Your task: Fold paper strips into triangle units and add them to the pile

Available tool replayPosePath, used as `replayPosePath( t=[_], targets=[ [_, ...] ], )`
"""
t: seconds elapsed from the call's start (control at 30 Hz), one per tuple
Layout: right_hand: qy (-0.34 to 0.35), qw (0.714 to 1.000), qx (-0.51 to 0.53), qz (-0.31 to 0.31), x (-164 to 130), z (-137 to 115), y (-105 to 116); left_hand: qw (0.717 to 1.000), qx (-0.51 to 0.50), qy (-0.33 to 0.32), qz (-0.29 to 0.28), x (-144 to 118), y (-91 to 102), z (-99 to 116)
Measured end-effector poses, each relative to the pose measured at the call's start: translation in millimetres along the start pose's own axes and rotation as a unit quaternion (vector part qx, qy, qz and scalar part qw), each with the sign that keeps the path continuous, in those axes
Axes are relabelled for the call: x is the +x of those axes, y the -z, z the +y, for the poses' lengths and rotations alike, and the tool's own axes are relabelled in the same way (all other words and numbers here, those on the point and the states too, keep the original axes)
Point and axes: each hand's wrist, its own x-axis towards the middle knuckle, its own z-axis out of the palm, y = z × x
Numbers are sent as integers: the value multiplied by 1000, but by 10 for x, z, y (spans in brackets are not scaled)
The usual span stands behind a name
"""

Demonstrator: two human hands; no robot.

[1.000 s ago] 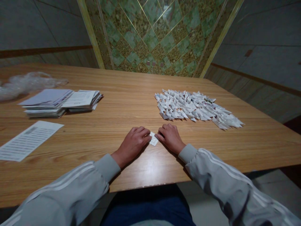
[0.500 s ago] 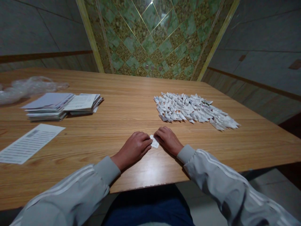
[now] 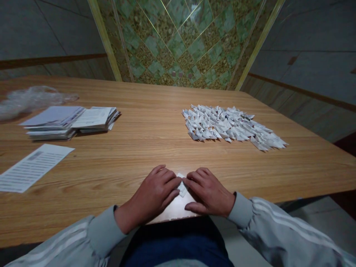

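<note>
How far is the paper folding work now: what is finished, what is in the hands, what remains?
Finished: a large pile of folded pieces lies on the table. In hand: the left hand and right hand press one small paper piece. Remaining: paper stacks and a printed sheet lie unfolded.

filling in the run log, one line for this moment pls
left hand: pressing paper piece | right hand: pressing same piece | table: folded pile, paper stacks

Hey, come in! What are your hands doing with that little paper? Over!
Left hand and right hand both pressing small folded paper flat on table edge. Pile of folded pieces sits apart. Nothing between. Over.
</note>
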Motion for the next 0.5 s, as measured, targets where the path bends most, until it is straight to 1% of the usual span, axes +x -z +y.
replayPosePath(
  t=[0.1, 0.2, 0.23, 0.33, 0.5],
  targets=[
    [-11, 1000, 5, 25, 42, 38, -63, 999, -36, 32, 13, 96, -28, -78],
    [-38, 998, 32, 43, 116, 77, -101, 993, -73, 94, 22, 207, -36, -159],
    [-49, 996, 49, 47, 139, 86, -103, 990, -86, 106, 19, 236, -37, -180],
    [-86, 990, 98, 55, 192, 97, -89, 985, -132, 110, 10, 278, -43, -225],
    [-154, 977, 138, 49, 262, 109, -49, 979, -174, 103, 31, 231, -76, -259]
  ],
)
